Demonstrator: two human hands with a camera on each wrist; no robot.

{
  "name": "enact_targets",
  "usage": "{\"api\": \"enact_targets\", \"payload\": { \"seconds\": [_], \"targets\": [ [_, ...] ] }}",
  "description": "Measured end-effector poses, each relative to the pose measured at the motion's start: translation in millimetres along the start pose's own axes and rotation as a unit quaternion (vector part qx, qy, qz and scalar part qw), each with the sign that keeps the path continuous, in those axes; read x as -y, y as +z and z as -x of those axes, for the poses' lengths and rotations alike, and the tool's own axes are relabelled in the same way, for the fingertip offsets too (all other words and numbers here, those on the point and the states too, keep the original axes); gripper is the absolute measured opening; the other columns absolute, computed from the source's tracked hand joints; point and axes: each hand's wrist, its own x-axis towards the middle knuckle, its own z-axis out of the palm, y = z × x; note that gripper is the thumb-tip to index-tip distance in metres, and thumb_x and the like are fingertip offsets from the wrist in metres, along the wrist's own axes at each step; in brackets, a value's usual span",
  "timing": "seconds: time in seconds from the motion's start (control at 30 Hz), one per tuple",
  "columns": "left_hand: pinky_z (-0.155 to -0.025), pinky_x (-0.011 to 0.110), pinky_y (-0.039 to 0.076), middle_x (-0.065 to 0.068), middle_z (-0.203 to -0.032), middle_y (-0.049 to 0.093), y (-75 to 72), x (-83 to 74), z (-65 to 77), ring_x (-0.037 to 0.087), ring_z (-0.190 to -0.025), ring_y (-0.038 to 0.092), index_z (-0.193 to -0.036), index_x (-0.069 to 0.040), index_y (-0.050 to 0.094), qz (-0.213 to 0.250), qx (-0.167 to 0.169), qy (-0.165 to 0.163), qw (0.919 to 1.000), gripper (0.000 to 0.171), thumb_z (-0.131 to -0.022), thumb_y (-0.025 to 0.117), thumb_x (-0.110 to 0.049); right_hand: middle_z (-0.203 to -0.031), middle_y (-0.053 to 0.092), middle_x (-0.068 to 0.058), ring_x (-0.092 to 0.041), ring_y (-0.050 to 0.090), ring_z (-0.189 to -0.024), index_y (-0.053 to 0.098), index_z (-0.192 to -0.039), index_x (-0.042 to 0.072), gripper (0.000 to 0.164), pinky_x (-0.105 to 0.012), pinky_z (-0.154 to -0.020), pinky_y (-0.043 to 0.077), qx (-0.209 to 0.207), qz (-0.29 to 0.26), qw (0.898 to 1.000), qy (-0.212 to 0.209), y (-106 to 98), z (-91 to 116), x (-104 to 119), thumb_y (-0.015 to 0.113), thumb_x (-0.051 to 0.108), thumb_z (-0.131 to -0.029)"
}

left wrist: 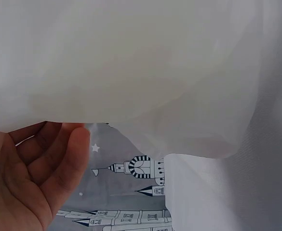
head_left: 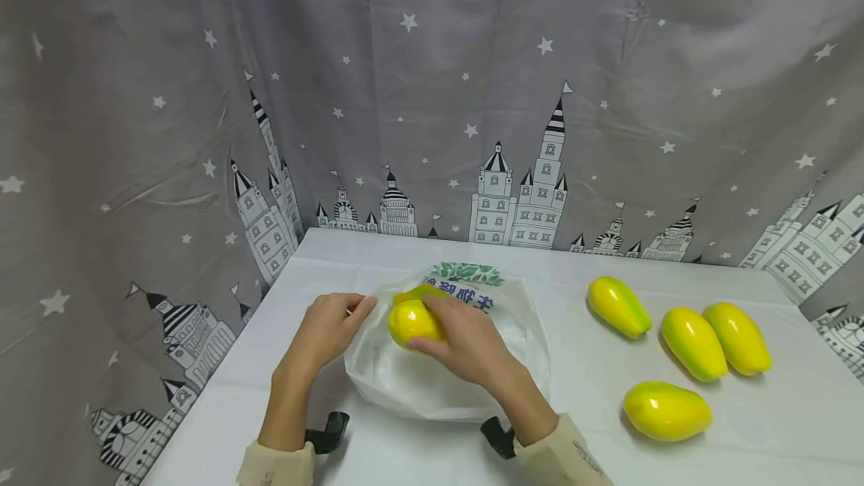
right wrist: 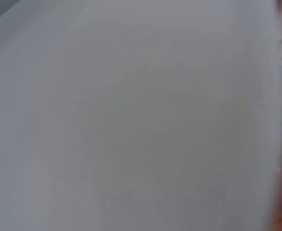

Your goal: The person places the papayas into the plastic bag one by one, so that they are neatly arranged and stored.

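Observation:
A white plastic bag [head_left: 385, 373] with green leaves and blue characters printed on it stands on the table with its mouth spread. My left hand [head_left: 328, 330] pinches the rim at its left side; in the left wrist view the curled fingers [left wrist: 73, 159] meet the bag's edge [left wrist: 131, 106]. Over the bag's mouth, my right hand [head_left: 472, 340] grips a yellow mango [head_left: 413, 322]. Just behind that mango shows a yellow-green surface [head_left: 420, 292], partly hidden, perhaps another mango. White bag plastic [right wrist: 131, 120] fills most of the right wrist view, blurred.
Several yellow-green mangoes lie on the right of the white table [head_left: 540, 448]: one at the back [head_left: 618, 307], a pair side by side, and one nearer the front [head_left: 667, 411]. A grey curtain [head_left: 418, 96] with castles and stars hangs behind and along the left.

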Motion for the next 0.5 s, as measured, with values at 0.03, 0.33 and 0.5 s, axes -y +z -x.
{"api": "enact_targets", "payload": {
  "seconds": [0.03,0.33,0.5],
  "targets": [
    [-0.073,0.035,0.054,0.010,-0.101,0.072,0.0,0.0,-0.1,0.018,-0.077,0.060,-0.116,0.000,0.071,0.000,0.000,0.002,1.0000,0.036,-0.101,0.056,-0.028,-0.124,0.063,0.000,-0.015,0.058,-0.095,0.060,-0.131,0.013,0.056,-0.034,-0.081,0.049,0.002,-0.005,1.000,0.002,2,-2,0,0.073,0.045,-0.087],
    [-0.075,0.038,0.054,0.009,-0.100,0.072,0.7,1.5,-0.9,0.018,-0.078,0.061,-0.115,0.000,0.072,-0.005,-0.007,0.013,0.9999,0.035,-0.101,0.055,-0.028,-0.113,0.064,0.001,-0.014,0.053,-0.090,0.062,-0.125,0.012,0.051,-0.032,-0.077,0.046,-0.003,-0.013,1.000,0.016,23,-11,-5,0.074,0.043,-0.087],
    [-0.076,0.038,0.055,0.009,-0.101,0.072,0.2,0.5,-0.4,0.018,-0.078,0.061,-0.116,0.000,0.071,-0.002,-0.005,0.008,1.0000,0.036,-0.101,0.055,-0.029,-0.116,0.065,-0.004,-0.017,0.056,-0.093,0.060,-0.130,0.008,0.056,-0.034,-0.080,0.048,0.005,-0.008,0.999,0.034,30,-12,-7,0.073,0.042,-0.088]
  ]
}}
